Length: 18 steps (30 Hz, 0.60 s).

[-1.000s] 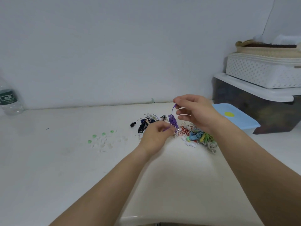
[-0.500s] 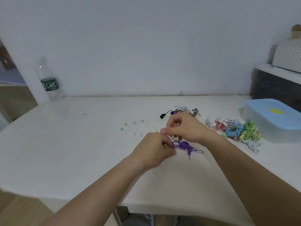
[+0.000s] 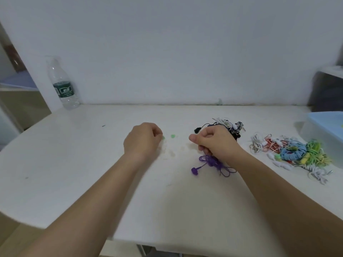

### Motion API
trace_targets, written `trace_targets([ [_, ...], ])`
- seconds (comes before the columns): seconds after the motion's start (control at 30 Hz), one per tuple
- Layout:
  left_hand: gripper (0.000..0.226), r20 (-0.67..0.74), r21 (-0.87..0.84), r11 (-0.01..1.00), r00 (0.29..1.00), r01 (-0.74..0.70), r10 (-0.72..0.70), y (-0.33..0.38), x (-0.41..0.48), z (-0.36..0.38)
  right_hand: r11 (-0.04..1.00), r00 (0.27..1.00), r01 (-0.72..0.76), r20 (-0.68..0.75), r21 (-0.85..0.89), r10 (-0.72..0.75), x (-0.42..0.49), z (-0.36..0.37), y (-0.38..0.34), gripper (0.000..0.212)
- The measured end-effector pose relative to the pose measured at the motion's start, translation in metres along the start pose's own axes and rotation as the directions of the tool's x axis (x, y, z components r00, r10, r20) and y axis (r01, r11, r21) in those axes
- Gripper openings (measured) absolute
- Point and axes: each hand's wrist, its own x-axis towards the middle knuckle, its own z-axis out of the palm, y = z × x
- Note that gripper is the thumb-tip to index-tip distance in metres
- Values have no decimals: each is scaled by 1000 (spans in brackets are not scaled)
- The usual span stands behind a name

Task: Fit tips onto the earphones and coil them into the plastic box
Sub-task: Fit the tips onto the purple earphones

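Purple earphones [image 3: 211, 162] mid-table, bundle on the surface, cord running up into right hand [image 3: 216, 143], grip clamped on it. Left hand [image 3: 143, 143] curled beside green tips [image 3: 173, 135]; cannot tell whether its grip holds anything. Plastic box [image 3: 323, 130] at right edge. Bottle [image 3: 63, 84] at back left corner, green label unreadable.

A plain white wall [image 3: 167, 43] backs a white table [image 3: 74, 164] under soft, even light. A tan floor [image 3: 11, 242] shows below the table's left edge; a dark bin [image 3: 326, 89] stands far right
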Motion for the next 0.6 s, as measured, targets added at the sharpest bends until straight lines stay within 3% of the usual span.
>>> trace_targets([
  [0.13,12,50,105,994,998,37,-43,9,11,11,994,1000,0,-1,107,0,3,-4,6,25],
  [0.43,8,52,225,974,999,0,-12,21,12,14,987,999,8,45,158,-15,3,-8,7,20],
  [0.6,17,46,172,985,999,1,-9,21,11,13,983,996,20,79,181,-35,-1,-12,9,7],
])
